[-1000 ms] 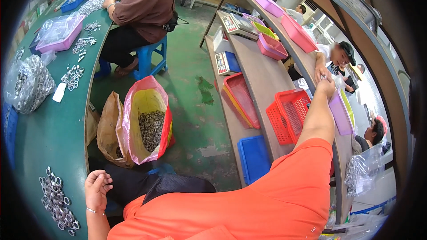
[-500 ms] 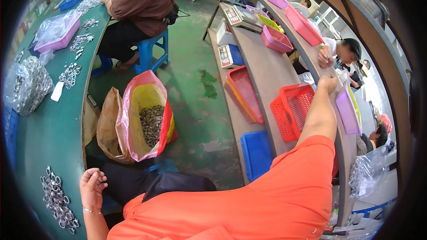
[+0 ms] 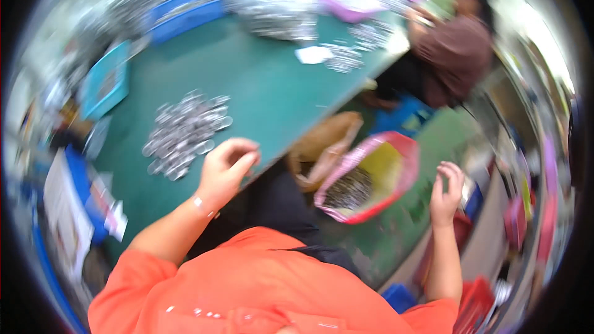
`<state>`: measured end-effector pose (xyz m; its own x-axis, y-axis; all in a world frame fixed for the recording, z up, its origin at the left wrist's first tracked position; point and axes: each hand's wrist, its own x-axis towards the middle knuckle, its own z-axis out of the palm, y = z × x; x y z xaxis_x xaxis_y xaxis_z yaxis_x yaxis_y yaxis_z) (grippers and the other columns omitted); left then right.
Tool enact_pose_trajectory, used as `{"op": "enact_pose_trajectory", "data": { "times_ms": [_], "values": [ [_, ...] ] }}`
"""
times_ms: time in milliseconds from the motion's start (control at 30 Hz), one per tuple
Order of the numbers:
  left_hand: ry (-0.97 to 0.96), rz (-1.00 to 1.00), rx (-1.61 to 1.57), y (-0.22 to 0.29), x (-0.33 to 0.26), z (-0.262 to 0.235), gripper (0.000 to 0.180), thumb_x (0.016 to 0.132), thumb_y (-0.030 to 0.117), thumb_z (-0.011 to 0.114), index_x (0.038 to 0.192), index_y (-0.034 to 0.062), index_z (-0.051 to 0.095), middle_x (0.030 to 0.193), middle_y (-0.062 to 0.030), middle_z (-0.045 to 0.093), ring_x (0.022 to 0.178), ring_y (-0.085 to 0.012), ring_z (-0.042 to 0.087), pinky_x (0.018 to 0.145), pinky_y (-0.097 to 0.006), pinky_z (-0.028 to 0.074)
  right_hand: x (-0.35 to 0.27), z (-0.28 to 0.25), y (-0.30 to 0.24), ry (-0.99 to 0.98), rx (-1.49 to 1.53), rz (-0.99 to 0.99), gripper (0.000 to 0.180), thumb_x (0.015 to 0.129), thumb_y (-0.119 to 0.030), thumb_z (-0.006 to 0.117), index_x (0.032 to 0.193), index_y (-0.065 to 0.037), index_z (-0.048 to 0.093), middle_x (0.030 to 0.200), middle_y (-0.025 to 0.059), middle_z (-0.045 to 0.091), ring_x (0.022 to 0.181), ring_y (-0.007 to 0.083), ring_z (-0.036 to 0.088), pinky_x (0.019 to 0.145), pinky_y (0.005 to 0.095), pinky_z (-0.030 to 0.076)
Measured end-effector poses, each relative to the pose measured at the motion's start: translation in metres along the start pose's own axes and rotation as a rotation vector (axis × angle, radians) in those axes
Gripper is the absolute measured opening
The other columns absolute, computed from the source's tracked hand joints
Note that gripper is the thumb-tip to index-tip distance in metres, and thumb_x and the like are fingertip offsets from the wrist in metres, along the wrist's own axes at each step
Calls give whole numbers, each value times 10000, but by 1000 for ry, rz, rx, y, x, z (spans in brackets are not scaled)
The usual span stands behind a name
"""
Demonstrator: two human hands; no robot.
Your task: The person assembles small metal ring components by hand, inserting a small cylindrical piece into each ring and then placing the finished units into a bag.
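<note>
Near the table's front edge my left hand (image 3: 228, 172) hovers with loosely curved fingers. A gap shows between its thumb and fingers, and I see nothing held there. Just beyond it, a pile of small silvery metal rings (image 3: 185, 133) lies on the green tabletop (image 3: 260, 86). My right hand (image 3: 447, 193) is raised at the right, over the floor side. Its fingers are bent but apart from the thumb, with nothing visible in them. Between the hands stands a pink woven sack (image 3: 402, 167) with a yellow inside, holding many small metal parts (image 3: 349, 189). The picture is smeared by motion.
A brown sack (image 3: 331, 142) stands beside the pink one. Blue (image 3: 185, 15) and turquoise (image 3: 105, 83) trays and a plastic bag of metal parts (image 3: 275, 9) line the table's far side. A co-worker in brown (image 3: 455, 65) sits far right. Shelves with baskets (image 3: 513, 222) stand at right.
My view has swung left toward the table. My right hand has come back from the shelf, where it was closed near another person's hand. My left hand now appears beside the ring pile, its fingers looser.
</note>
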<state>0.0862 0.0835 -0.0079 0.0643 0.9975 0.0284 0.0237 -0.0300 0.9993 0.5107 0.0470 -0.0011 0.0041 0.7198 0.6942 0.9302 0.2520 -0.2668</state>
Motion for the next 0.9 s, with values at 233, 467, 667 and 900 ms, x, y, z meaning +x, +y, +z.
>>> {"op": "enact_pose_trajectory", "data": {
  "times_ms": [233,467,667,900],
  "values": [
    [731,321,915,-11,-25,-141,318,837,183,564,1118,36,535,1230,-170,484,1151,-323,456,973,-374,350,54,183,-217,-436,809,-448,395,733,-98,668,1099,-17,544,1218,192,496,1110,357,480,938,403,380],
    [742,-71,421,-61,-2,-198,510,903,427,424,1256,60,455,1277,-184,450,1204,-325,405,1000,-367,320,86,296,-322,-684,706,-420,594,805,-510,535,1278,-159,457,1356,171,373,1247,384,322,1023,492,224],
    [661,108,746,-60,1,-139,463,923,450,357,1153,107,566,1213,-129,488,1134,-324,428,970,-402,316,51,263,-335,-513,663,-596,631,680,-478,669,1186,-131,519,1249,182,424,1136,373,400,938,526,285],
    [478,207,701,-58,-25,-119,450,895,337,461,1249,59,456,1320,-220,351,1236,-383,291,1026,-433,236,25,229,-338,-582,640,-598,667,681,-354,707,1253,-141,440,1334,227,277,1181,440,320,962,568,262]
  ]
}}
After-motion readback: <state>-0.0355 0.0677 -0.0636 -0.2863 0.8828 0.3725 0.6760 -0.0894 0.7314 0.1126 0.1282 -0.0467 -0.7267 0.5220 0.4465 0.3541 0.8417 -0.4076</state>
